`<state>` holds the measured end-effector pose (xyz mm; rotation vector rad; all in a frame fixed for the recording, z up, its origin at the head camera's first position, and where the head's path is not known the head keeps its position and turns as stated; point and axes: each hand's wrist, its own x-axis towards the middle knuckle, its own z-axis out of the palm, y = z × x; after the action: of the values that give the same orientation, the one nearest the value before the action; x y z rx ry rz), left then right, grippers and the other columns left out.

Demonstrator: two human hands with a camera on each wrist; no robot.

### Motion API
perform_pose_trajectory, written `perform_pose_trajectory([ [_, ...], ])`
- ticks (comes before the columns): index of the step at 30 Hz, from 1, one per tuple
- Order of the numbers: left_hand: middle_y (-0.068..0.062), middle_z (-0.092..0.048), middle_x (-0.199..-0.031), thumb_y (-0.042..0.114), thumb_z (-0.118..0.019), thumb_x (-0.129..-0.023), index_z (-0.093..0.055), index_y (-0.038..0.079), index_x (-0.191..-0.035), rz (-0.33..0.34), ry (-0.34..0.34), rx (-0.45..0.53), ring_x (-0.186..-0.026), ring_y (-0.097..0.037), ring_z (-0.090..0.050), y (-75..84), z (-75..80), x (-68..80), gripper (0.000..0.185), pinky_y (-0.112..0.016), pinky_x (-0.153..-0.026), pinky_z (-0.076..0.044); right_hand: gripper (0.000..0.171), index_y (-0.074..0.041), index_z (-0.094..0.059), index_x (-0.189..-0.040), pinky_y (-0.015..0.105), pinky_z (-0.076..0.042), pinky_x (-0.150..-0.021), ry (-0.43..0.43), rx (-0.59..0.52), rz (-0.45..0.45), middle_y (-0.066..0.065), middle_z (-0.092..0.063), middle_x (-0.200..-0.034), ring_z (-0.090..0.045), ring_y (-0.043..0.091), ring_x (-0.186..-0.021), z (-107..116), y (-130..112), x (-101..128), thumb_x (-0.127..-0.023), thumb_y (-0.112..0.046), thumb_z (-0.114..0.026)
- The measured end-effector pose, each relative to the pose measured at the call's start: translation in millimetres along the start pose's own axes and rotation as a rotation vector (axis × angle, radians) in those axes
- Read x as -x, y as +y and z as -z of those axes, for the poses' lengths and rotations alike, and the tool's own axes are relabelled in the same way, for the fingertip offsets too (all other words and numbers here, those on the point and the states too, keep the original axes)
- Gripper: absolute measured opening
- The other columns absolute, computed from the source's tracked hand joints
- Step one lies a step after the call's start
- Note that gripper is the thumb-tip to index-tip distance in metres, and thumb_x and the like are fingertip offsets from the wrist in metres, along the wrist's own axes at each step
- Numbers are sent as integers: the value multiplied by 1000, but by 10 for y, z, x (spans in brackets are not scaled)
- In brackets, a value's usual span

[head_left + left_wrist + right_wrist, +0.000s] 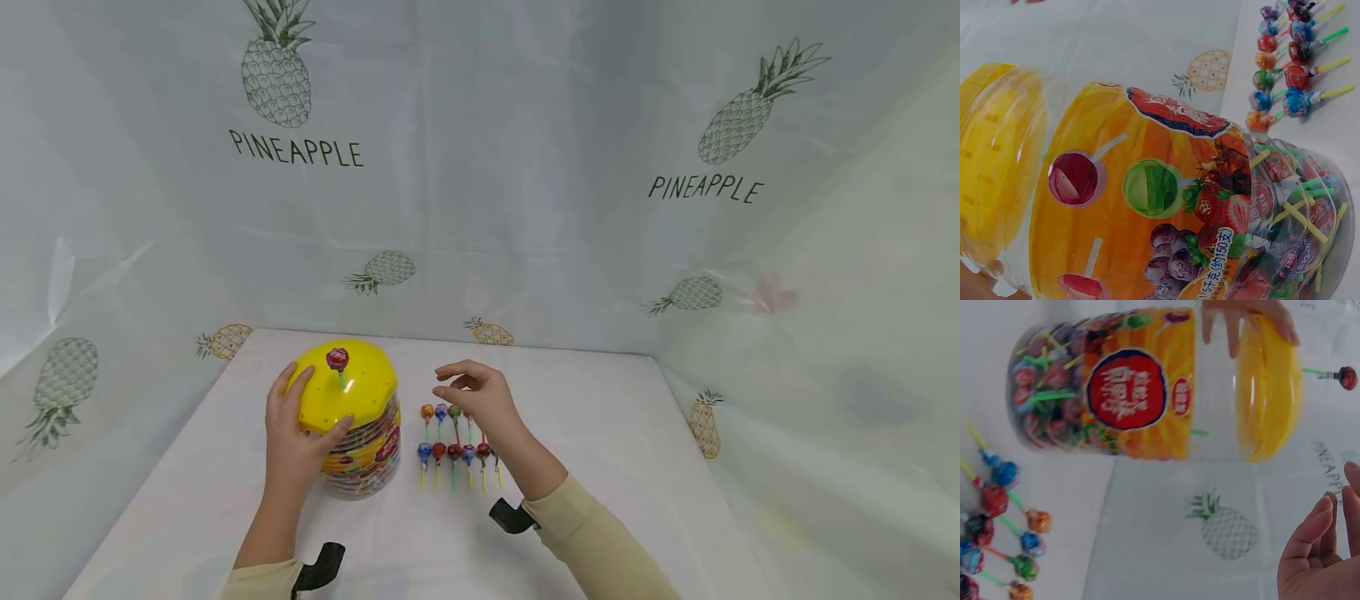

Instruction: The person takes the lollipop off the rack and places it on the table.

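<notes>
Lollipop jar (360, 450) stands upright on the white desk (600, 467), a clear plastic tub with an orange fruit label and a yellow lid (347, 385) pierced with small holes. One red-wrapped lollipop (337, 360) is planted upright in a hole near the middle of the lid, its green stick just showing.

The left hand (296, 433) grasps the jar from the near left side, thumb and fingers curled over the lid's edge. The right hand (480, 396) hovers just right of the jar and holds nothing; its fingers are loosely bent, thumb and forefinger close together but with no stick between them, which the right wrist view confirms.

To the right of the jar, under and just beyond that hand, loose lollipops (453, 450) lie in two short rows on the desk, heads pointing away from the person and sticks toward them. The wrist partly covers the right-hand end of the rows, so their full count cannot be told.

As for risks, the jar is tall and looks only part filled, so a sideways push on the lid could probably tip or slide it if the left hand's hold slackens. The single lollipop stands in a shallow hole and may lean or drop out if the lid is jolted. The right forearm hangs low above the rows, and a careless sweep could scatter them or roll them out of line.
</notes>
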<state>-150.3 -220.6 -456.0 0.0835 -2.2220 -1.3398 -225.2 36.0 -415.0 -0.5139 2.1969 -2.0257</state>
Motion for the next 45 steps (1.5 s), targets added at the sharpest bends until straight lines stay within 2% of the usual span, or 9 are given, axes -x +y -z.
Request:
perform_pose_trajectory([
  [5, -4, -13, -158, 17, -79, -81, -37, 17, -149, -3, -16, 9, -139, -38, -20, 11, -10, -6, 81, -68, -102, -33, 24, -10, -73, -108, 28, -54, -69, -84, 8, 73, 4, -66, -106, -61, 22, -83, -121, -103, -86, -86, -16, -77],
  [11, -6, -11, -159, 15, -79, -80, -34, 16, -151, 0, -32, -13, -139, -39, -20, 19, -6, -14, 83, -67, -101, -33, 23, -10, -74, -107, 26, -53, -67, -131, 17, 90, 3, -67, -104, -59, 23, -83, -279, -185, -193, -86, -17, -77],
  [17, -7, -11, -159, 17, -79, -81, -33, 15, -151, -11, -31, -31, -138, -40, -21, 13, 20, -15, 84, -67, -101, -33, 23, -8, -73, -108, 26, -55, -73, -182, 1, 129, -2, -67, -105, -58, 19, -84, -496, -307, -259, -86, -14, -76],
  [25, -7, -10, -159, 17, -78, -83, -33, 15, -152, -6, -41, -20, -137, -40, -22, 0, 23, -15, 83, -66, -101, -35, 25, -9, -73, -112, 28, -54, -83, -188, -25, 257, -5, -66, -108, -58, 14, -93, -739, -454, -321, -87, -9, -75],
  [33, -7, -11, -159, 13, -78, -83, -33, 14, -152, 3, -44, -36, -139, -40, -21, 8, 31, -3, 83, -65, -102, -34, 33, -6, -68, -120, 27, -52, -88, -209, -35, 262, -6, -67, -109, -59, 14, -96, -850, -507, -331, -87, -7, -73],
  [36, -7, -10, -159, 13, -78, -82, -32, 16, -152, 0, -43, -45, -139, -39, -20, 5, 35, -3, 84, -65, -102, -34, 35, -9, -67, -122, 27, -52, -88, -213, -24, 276, -7, -67, -110, -59, 12, -96, -880, -506, -343, -88, -9, -73],
  [40, -6, -11, -159, 13, -79, -82, -33, 16, -152, -4, -40, -51, -140, -39, -19, -6, 36, 0, 84, -65, -102, -34, 33, -11, -68, -120, 26, -52, -88, -227, -7, 286, -7, -66, -112, -60, 10, -97, -904, -523, -351, -87, -10, -74],
  [45, -6, -11, -159, 15, -79, -82, -33, 17, -152, -6, -40, -50, -140, -39, -18, -10, 26, 3, 84, -66, -102, -34, 27, -6, -70, -114, 25, -54, -85, -238, -7, 281, -3, -66, -110, -61, 9, -96, -930, -557, -350, -87, -4, -73],
])
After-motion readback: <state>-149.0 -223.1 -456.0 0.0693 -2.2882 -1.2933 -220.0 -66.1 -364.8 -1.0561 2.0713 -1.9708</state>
